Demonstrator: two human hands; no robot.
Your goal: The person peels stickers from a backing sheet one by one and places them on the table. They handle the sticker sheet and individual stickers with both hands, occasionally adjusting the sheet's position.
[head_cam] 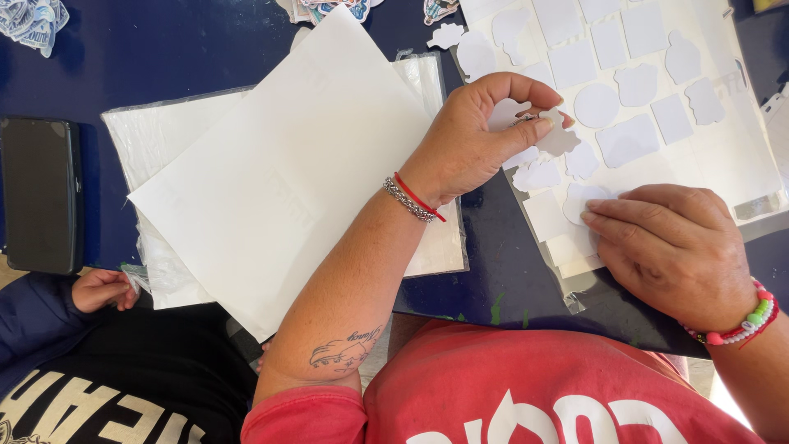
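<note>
My left hand [481, 131] pinches a small white cut-out sticker [560, 138] between thumb and fingers, lifted just above a clear backing sheet [744, 177] covered with several white sticker shapes. My right hand [670, 247] lies flat on the near corner of that sheet, fingertips pressing beside a rounded white sticker [579, 197]. The left wrist wears a silver chain and a red thread; the right wrist wears a beaded bracelet.
A large white paper sheet [279, 173] lies on a plastic sleeve of paper [152, 136] over the dark blue table [164, 49]. A black phone [41, 193] sits at the left edge. Another person's hand [103, 289] rests at lower left. Printed stickers [329, 8] lie at the top.
</note>
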